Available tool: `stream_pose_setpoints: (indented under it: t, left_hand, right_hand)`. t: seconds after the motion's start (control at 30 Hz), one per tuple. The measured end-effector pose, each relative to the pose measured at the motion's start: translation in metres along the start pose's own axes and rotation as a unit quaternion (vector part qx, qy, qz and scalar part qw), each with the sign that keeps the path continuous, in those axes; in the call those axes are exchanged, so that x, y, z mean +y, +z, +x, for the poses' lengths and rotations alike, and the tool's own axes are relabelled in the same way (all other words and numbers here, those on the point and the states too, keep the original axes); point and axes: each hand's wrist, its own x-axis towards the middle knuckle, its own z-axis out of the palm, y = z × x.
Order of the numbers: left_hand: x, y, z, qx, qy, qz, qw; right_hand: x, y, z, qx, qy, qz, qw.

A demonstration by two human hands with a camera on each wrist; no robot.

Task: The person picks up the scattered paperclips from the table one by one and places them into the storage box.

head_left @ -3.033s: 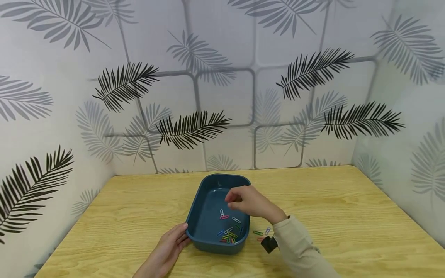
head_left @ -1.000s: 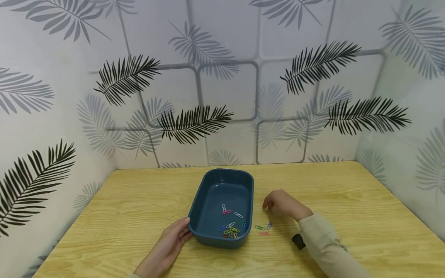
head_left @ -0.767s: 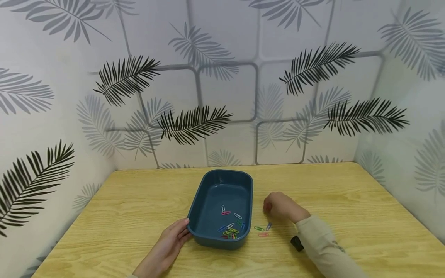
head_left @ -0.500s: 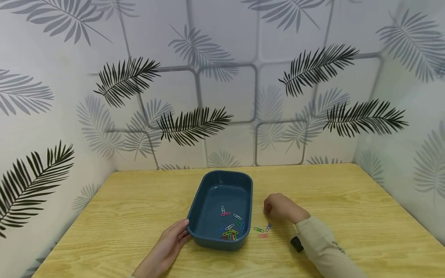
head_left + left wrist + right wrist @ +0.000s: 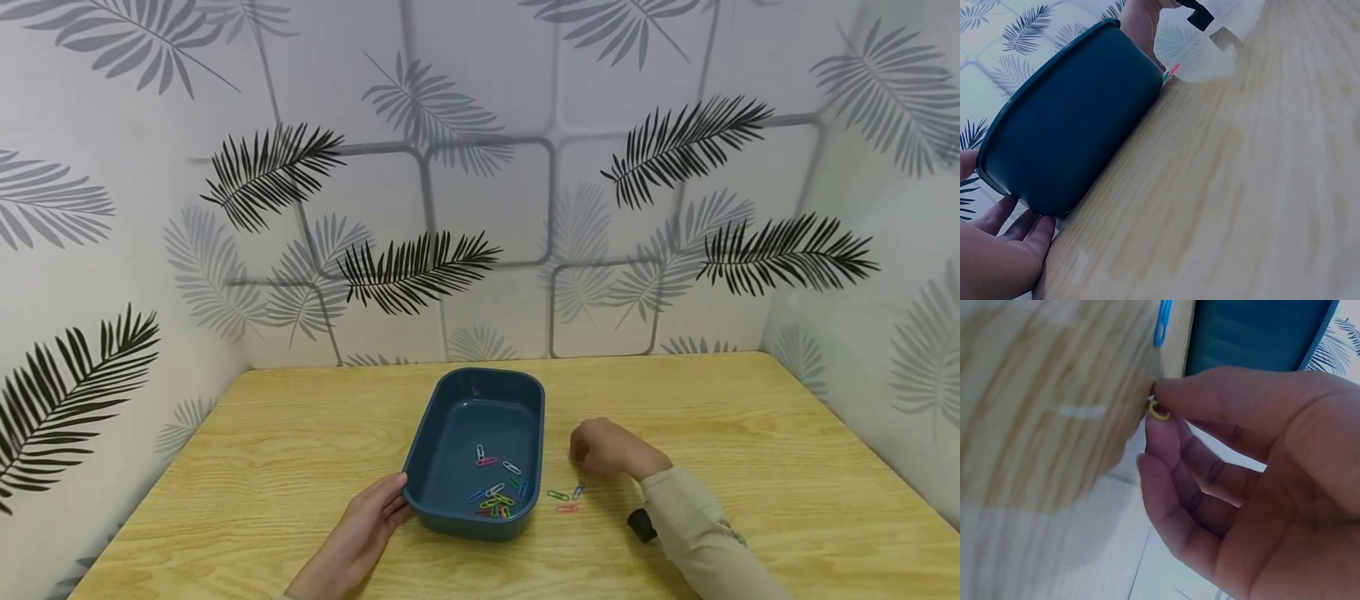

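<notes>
In the head view a dark blue plastic tray (image 5: 480, 528) stands on the table, with several coloured paper clips (image 5: 495, 500) lying in its near half. My left hand (image 5: 363, 521) holds the tray's near left corner, thumb at the rim and fingers against the outer wall, as the left wrist view shows too. To the right of the tray, my right hand (image 5: 611, 448) is down at the tabletop. Its thumb and index finger pinch a yellow paper clip (image 5: 1159, 413), seen in the right wrist view. Green (image 5: 558, 495), blue (image 5: 578, 491) and pink (image 5: 567, 508) paper clips lie just nearer.
The wooden table (image 5: 300, 433) extends on both sides of the tray. A wall with leaf patterns (image 5: 495, 317) rises behind its far edge. A black device (image 5: 641, 525) sits at the right wrist, below the beige sleeve (image 5: 697, 525).
Three seconds ago my right hand was above the tray; it has moved right, down to the table, and now pinches a yellow paper clip. My left hand stays at the tray's corner.
</notes>
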Motion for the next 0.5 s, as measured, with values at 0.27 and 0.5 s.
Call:
stream_pose_setpoints:
  t: [0.27, 0.5]
  left_hand:
    - [-0.002, -0.002, 0.001, -0.011, 0.003, -0.001, 0.9999]
    - [-0.002, -0.003, 0.002, -0.011, 0.004, 0.004, 0.9999]
  right_hand:
    - [0.003, -0.004, 0.0, 0.01, -0.016, 0.004, 0.9998]
    - [0.003, -0.014, -0.003, 0.018, -0.033, 0.025, 0.999]
